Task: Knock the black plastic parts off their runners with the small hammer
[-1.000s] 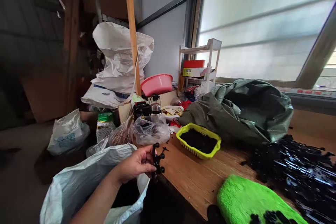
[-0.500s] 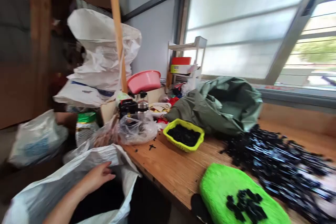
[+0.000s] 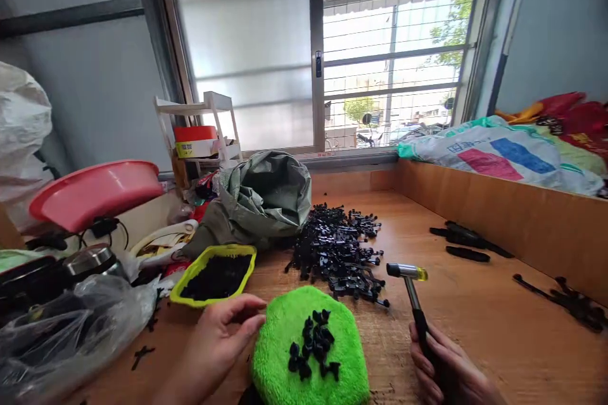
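Note:
My right hand (image 3: 446, 364) grips the black handle of a small hammer (image 3: 412, 293) over the right side of the table. The hammer's head has one black face and one yellow face. Beside the left edge of a fuzzy green pad (image 3: 278, 329) is my left hand (image 3: 223, 335), thumb and fingers curved but apart, with nothing visible between them. Several small black plastic parts (image 3: 313, 342) lie loose on top of the pad. Just behind my left hand stands a yellow basket (image 3: 251, 266) filled with black pieces.
Behind the pad spreads a heap of black parts (image 3: 337, 247), next to an open dark green bag (image 3: 266, 202). More black pieces (image 3: 470, 240) lie at the right, near a wooden board (image 3: 456, 196). A clear plastic bag (image 3: 95, 329) and pink basin (image 3: 104, 186) occupy the left.
The view has swung right. My left hand, formerly over the open white sack, is now beside the green pad. My right hand with the hammer has come into view.

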